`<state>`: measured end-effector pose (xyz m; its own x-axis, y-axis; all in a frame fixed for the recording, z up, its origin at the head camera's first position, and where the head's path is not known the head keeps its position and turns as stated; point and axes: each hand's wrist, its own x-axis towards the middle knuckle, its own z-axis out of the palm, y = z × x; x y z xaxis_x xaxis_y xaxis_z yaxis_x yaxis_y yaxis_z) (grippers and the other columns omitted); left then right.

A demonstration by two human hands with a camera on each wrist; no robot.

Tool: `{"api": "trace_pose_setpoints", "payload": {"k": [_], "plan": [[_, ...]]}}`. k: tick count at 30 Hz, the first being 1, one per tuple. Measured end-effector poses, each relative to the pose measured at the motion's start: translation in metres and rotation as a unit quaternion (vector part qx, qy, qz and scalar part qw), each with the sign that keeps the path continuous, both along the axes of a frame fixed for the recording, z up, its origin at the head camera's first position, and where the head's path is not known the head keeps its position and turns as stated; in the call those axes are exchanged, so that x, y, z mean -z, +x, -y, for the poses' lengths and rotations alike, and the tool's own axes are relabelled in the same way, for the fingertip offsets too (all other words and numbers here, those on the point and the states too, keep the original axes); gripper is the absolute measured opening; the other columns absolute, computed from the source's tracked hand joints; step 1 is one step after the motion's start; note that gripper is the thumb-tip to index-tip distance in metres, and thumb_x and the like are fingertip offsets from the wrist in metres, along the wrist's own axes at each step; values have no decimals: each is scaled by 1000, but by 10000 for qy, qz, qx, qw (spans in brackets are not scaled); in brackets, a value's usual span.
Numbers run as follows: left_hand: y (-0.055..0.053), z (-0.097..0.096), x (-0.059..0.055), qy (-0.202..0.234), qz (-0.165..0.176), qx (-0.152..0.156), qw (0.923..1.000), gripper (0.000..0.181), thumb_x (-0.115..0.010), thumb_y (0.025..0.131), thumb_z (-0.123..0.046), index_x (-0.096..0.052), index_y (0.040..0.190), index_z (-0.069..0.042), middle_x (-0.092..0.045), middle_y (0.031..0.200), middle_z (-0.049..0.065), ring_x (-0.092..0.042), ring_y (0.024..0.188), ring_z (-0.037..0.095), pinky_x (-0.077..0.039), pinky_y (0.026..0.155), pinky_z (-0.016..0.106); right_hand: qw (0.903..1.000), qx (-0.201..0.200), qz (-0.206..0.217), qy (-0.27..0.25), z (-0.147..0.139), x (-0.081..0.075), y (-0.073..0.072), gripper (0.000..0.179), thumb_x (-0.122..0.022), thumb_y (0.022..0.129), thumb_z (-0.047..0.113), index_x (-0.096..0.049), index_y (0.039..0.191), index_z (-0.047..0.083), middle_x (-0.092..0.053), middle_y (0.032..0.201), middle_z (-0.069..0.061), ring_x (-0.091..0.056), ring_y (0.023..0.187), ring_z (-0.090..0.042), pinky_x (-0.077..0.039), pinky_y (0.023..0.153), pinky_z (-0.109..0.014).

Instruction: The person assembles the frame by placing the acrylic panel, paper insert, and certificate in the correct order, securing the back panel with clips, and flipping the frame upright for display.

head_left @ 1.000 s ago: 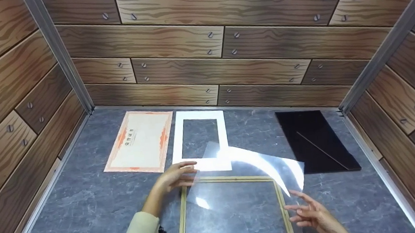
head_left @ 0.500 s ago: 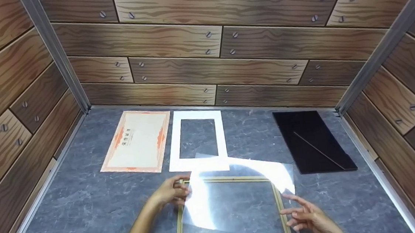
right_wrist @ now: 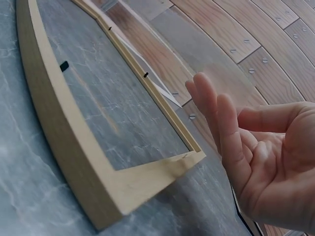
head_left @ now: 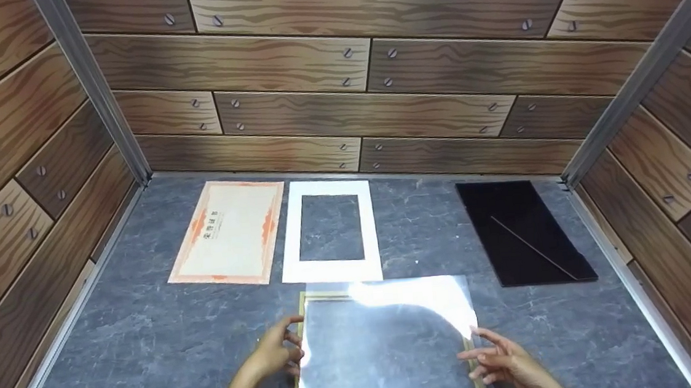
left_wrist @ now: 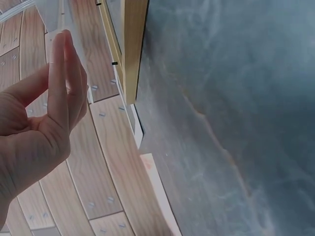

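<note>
You've got the clear sheet (head_left: pixel 388 345) between your hands, over the gold frame (right_wrist: pixel 66 123) on the counter (head_left: pixel 135 340). Glare runs along its far and right side. Far edge sits just past the frame's far bar. Can't tell if any edge touches the frame.

Left grip: your left hand (head_left: pixel 271 351) has its fingers loosely spread, tips at the sheet's left edge, by the frame's left bar. Right grip: your right hand (head_left: pixel 516 362) also spread, fingers reaching to the right edge above the right bar. No clear pinch visible on either side.

Frame has small black tabs (right_wrist: pixel 64 66) along the inside of its bars.

Beyond it: white mat (head_left: pixel 292 247) with a rectangular cutout, flat; orange-bordered certificate (head_left: pixel 234 233) just beside it, to your left. Black panel (head_left: pixel 536 228) with a diagonal strip lies well apart, far right. Wood-plank-pattern walls (head_left: pixel 289 109) around.
</note>
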<state>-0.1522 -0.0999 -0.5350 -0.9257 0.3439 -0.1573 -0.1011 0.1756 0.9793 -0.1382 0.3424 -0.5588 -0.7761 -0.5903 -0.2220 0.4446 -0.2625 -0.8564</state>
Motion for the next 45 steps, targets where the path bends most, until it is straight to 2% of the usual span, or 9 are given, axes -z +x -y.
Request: {"api": "trace_pose_setpoints", "payload": {"k": [5, 10, 16, 24, 29, 33, 36, 41, 45], "plan": [[8, -2, 4, -31, 113, -196, 9997, 60, -53, 71, 21, -34, 128, 13, -50, 80, 12, -59, 58, 21, -53, 49, 36, 9993, -271, -239, -37, 3, 4, 1, 45, -36, 95, -6, -52, 128, 22, -59, 116, -19, -65, 87, -21, -52, 70, -25], [14, -4, 7, -137, 266, -263, 9992, 61, -53, 72, 22, -33, 129, 12, -49, 80, 10, -61, 57, 23, -53, 48, 34, 9992, -367, -136, 14, 3, 8, 5, 45, -34, 96, -6, -50, 130, 19, -57, 117, -23, -65, 87, -21, -52, 70, -25], [17, -7, 9, -399, 92, -238, 9989, 59, -52, 72, 24, -34, 127, 13, -48, 78, 9, -59, 54, 19, -52, 46, 33, 9994, -127, -20, 318, 5, 12, 7, 42, -39, 95, -4, -50, 131, 16, -59, 113, -22, -65, 82, -19, -52, 69, -25], [19, -7, 13, -508, 285, -146, 9982, 57, -48, 73, 24, -35, 128, 12, -50, 76, 8, -58, 52, 17, -52, 46, 34, 9984, -75, 69, 563, 5, 16, 10, 40, -44, 94, 0, -45, 134, 6, -60, 111, -22, -65, 80, -17, -51, 67, -22], [20, -8, 14, -654, 198, -179, 9975, 55, -49, 74, 23, -37, 126, 12, -52, 74, 7, -58, 50, 16, -51, 45, 33, 9961, -8, -103, 878, 6, 17, 11, 45, -44, 94, 1, -33, 137, -4, -61, 111, -20, -66, 80, -20, -52, 65, -23], [19, -8, 16, -771, 63, -223, 9968, 54, -50, 74, 23, -38, 126, 12, -52, 71, 6, -57, 48, 14, -51, 44, 33, 9927, 185, 60, 1192, 9, 14, 10, 44, -48, 94, 4, -36, 135, -6, -65, 98, -14, -65, 76, -17, -52, 66, -25], [18, -9, 17, -891, -2, -293, 9956, 53, -52, 74, 22, -40, 124, 12, -50, 70, 5, -55, 47, 13, -51, 43, 33, 9874, 370, 26, 1540, 11, 12, 10, 44, -50, 93, 4, -36, 133, -8, -61, 84, -3, -61, 67, -12, -52, 61, -25], [18, -12, 16, -1296, -66, -430, 9906, 52, -55, 74, 19, -43, 124, 13, -45, 71, 3, -49, 47, 9, -48, 39, 28, 9721, 761, -235, 2205, 18, 8, 12, 61, -53, 89, 0, -16, 134, -17, -53, 73, 3, -48, 56, -6, -45, 51, -21], [18, -14, 18, -1833, -751, -452, 9791, 52, -55, 70, 18, -44, 120, 19, -44, 71, 3, -47, 45, 9, -45, 38, 26, 9556, 1027, -462, 2723, 23, 6, 15, 67, -57, 86, -2, -12, 135, -14, -54, 78, 0, -52, 59, -9, -48, 51, -25]]}}
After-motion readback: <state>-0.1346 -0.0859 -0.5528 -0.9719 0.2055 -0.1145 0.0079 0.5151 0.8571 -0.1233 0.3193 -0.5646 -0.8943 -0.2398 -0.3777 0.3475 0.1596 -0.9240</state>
